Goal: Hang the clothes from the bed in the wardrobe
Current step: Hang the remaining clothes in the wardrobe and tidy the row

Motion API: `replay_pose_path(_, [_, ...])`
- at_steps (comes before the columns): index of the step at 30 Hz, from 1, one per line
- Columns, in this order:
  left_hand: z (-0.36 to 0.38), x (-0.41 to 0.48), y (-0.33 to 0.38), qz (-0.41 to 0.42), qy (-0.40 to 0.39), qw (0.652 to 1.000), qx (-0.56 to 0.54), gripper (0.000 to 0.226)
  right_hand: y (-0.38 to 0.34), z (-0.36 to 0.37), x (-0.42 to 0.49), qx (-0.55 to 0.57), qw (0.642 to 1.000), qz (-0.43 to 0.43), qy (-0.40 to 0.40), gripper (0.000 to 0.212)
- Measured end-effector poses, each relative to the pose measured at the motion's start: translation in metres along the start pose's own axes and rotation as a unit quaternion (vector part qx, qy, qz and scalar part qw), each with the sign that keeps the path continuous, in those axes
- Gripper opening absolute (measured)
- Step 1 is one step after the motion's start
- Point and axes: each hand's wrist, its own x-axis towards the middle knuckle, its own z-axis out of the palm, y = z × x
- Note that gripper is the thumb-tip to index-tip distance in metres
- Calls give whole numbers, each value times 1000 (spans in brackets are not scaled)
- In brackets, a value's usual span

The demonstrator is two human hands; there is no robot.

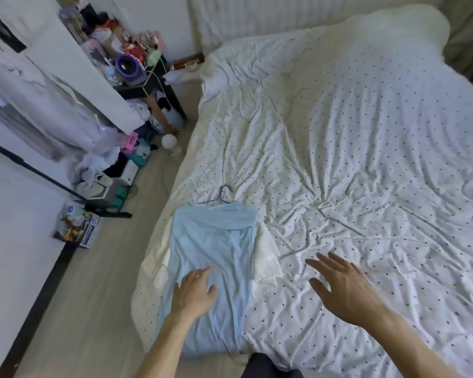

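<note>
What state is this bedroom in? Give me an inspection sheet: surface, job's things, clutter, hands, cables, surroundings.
Surface: bed covered with a wrinkled white dotted sheet.
Job's things: light blue garment lies flat near the bed's left edge, already on a hanger whose hook sticks out at the top; a cream cloth shows beneath it.
Clutter: floor pile of boxes, shoes and bags; crowded side table.
Hands: left hand rests flat on the garment's lower part; right hand is spread open over the sheet, contact unclear.
Cables: thin white cord hangs from the side table.
Surroundings: hanging clothes at left; wooden floor.
</note>
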Motion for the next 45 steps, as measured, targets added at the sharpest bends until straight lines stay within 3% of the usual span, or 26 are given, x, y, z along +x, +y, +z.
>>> replay_pose_path(8, [-43, 156, -74, -4, -55, 998, 41, 57, -64, 51, 149, 3, 995, 38, -91, 53])
replay_pose_path(15, [-51, 299, -98, 19, -91, 991, 93, 57, -74, 109, 278, -13, 983, 83, -161, 60])
replay_pose_path(22, [-40, 423, -109, 36, -28, 994, 100, 66, -59, 167, 369, -54, 969, 118, -209, 72])
replay_pose_path(26, [-27, 471, -120, 47, -17, 994, 101, 61, -52, 197, 385, -44, 960, 134, -242, 82])
replay_pose_path(31, [-17, 483, -123, 73, 51, 990, 111, 42, -39, 207, 399, -22, 963, 113, -244, 86])
replay_pose_path(38, [-11, 439, -134, 145, 176, 973, 41, 45, -35, 192, 399, -15, 961, 107, -255, 78])
replay_pose_path(45, [-20, 381, -139, 134, 160, 971, -117, 33, -72, 153, 364, 91, 976, 181, -81, 51])
